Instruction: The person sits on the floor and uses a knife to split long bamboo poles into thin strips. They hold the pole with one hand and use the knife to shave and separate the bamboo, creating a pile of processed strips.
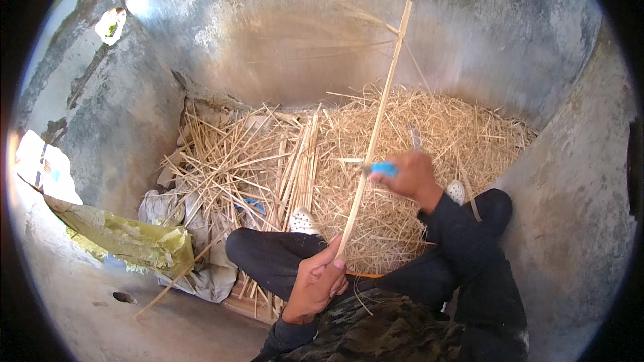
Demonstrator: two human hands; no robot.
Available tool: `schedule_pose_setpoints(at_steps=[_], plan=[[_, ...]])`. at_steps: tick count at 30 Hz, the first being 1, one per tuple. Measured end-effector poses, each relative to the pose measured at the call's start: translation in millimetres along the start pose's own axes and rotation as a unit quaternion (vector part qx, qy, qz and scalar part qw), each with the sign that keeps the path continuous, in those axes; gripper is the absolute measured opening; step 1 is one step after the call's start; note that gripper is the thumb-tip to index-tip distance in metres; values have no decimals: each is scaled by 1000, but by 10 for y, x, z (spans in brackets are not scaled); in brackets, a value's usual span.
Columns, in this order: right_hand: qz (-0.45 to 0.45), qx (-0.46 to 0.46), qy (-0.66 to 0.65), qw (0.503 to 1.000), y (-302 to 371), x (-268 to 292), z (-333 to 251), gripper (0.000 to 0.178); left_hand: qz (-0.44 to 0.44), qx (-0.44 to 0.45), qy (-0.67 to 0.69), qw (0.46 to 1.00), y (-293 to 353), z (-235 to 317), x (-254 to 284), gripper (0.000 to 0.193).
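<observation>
My left hand [316, 283] is closed round the lower end of a long, pale bamboo strip [380, 117], near my lap. The strip slants up and away toward the far wall, with thin slivers sticking out near its top. In my right hand [414, 177] is a blue-handled knife [384, 169], pressed to the strip about halfway along. Motion blurs the tool, so its blade is hard to make out. A short shaving stands out from the strip beside it.
Between and beyond my legs lies a wide heap of shavings [449, 121]. Several bamboo strips [228, 154] are piled at the left. Nearby are a yellow-green sack [141, 234] and a grey cloth or sack [215, 281]. Concrete walls [282, 33] close in around me.
</observation>
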State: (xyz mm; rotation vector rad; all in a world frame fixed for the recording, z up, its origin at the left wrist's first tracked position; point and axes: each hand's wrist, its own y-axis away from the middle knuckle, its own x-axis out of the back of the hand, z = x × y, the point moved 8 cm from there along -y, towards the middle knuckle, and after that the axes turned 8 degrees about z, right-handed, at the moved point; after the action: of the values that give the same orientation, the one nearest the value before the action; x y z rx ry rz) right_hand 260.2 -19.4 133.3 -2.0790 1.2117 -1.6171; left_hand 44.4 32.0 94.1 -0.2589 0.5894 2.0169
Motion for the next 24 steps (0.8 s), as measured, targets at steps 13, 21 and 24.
schedule_pose_setpoints(at_steps=[13, 21, 24], plan=[[53, 25, 19, 998, -133, -44, 329, 68, -43, -5, 2, 999, -64, -10, -81, 45], [26, -63, 35, 997, -113, -307, 890, 64, -9, 14, -19, 1000, -67, -168, -1, 46], [33, -32, 57, 997, -141, -374, 976, 63, -16, 20, -20, 999, -76, -230, -5, 46]])
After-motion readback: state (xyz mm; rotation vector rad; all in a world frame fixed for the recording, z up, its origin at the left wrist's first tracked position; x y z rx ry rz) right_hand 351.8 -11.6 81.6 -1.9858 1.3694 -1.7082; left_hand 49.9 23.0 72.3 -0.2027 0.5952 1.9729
